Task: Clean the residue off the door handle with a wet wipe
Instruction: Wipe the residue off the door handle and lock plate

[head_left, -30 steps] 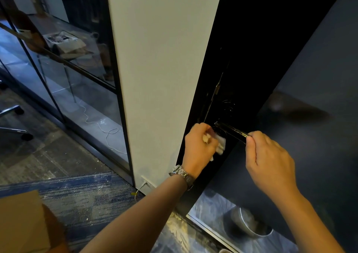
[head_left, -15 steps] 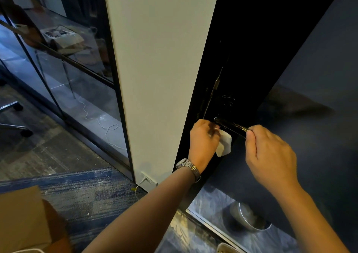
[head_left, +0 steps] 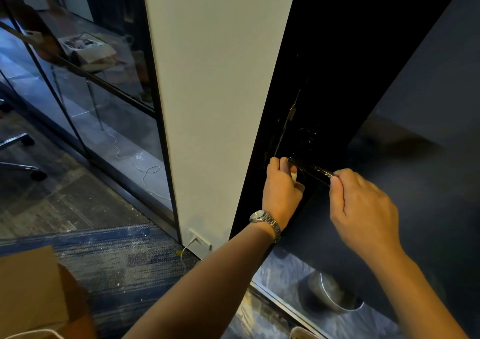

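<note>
Two hands meet at the door handle (head_left: 310,173), a dark lever jutting from the black door (head_left: 337,79). The left hand (head_left: 281,190) curls around the handle's inner end by the door edge; only a small pale corner of the wet wipe (head_left: 294,176) shows between its fingers. The right hand (head_left: 363,209) pinches the handle's outer tip, thumb and forefinger closed on it. A wristwatch (head_left: 265,222) sits on the left wrist. A white wall panel (head_left: 215,105) stands just left, a cardboard box (head_left: 28,289) lower left, and a metal bowl (head_left: 335,297) on the floor below.
</note>
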